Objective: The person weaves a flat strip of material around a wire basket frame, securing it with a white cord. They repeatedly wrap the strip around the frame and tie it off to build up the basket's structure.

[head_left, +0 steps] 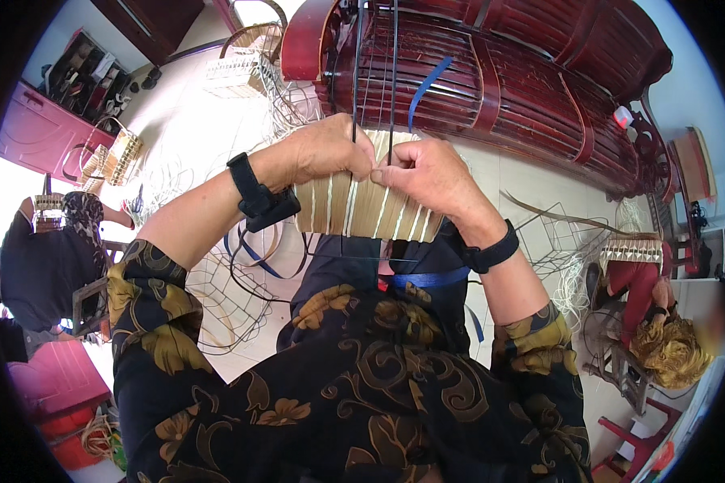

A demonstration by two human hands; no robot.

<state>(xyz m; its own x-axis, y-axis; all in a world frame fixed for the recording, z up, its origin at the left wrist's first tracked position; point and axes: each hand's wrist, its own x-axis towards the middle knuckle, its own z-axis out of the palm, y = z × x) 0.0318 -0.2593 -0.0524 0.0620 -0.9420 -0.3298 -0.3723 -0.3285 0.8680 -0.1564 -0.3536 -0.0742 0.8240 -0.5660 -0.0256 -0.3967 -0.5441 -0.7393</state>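
My left hand [336, 151] has its fingers curled onto the upper part of a tan woven piece [354, 211] striped with white strips, near centre. My right hand [431, 177] pinches the same piece, thumb close to my left fingertips; exactly what is between the fingertips is hidden. Long black strands [394, 64] rise from the piece between and beside both hands. A blue strip [419, 88] stands up behind it, and a blue band [429, 279] lies beneath it across my lap.
A red wooden bench [443, 64] spans the back. Woven baskets [234, 78] sit behind at left. A co-worker in dark clothing [36, 270] sits left, another in red trousers [632, 278] right. Loose strips and wire frames [221, 310] lie on the floor [503, 161].
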